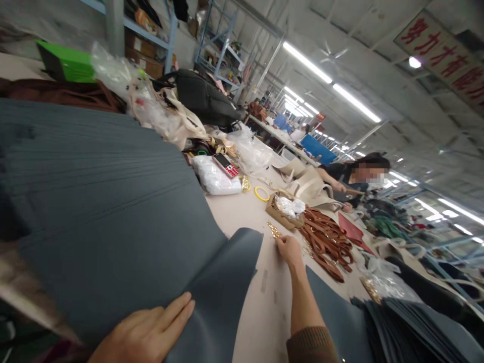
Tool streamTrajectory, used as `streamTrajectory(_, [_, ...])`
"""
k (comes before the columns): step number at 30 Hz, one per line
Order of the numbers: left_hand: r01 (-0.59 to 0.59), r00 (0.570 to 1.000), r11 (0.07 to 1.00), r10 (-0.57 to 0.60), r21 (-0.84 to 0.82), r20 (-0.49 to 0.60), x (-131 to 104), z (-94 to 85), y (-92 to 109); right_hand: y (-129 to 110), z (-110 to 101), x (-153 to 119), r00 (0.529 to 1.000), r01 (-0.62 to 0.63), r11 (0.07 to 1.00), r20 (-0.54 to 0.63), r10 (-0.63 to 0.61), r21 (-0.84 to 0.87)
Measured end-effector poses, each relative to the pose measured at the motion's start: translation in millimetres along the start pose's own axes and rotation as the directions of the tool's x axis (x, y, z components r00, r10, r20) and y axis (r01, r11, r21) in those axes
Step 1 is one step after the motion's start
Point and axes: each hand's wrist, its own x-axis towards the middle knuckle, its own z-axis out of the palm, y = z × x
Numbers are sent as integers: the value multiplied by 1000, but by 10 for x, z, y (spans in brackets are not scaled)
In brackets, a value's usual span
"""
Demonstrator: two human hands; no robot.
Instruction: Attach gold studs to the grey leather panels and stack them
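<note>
My left hand (145, 327) lies flat with its fingers stretched out on a dark blue-grey sheet (223, 282), whose far corner curls up. That sheet rests at the edge of a large stack of similar sheets (102, 201) on the left. Further forward, my right hand (288, 248) reaches to a small group of gold metal pieces (273, 230) on the table (260, 312). Its fingers are pressed together at the near end of the pieces; what is between them is too small to make out.
Beyond my right hand are a cardboard box (282, 214) with white plastic, brown straps (328, 242) and yellow tape (261, 193). A phone (226, 165) lies on a white packet. More dark sheets (408, 327) lie right. A person (340, 176) works across the table.
</note>
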Motion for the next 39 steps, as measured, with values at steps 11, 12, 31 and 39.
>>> streamTrajectory(11, [-48,969,998,57,-43,241,154,-416,97,-1036,251,-1621,855,-20,774,412,-315,633])
streamTrajectory(12, [-62,974,997,69,-38,218,149,-412,96,-1104,321,-1710,818,-2,802,462,-342,597])
streamTrajectory(31, [-82,993,993,88,-80,81,129,-393,86,-1426,435,-1797,701,198,927,615,-361,319])
streamTrajectory(39, [-80,994,994,85,-70,62,118,-383,91,-1541,502,-1664,744,144,977,633,-212,158])
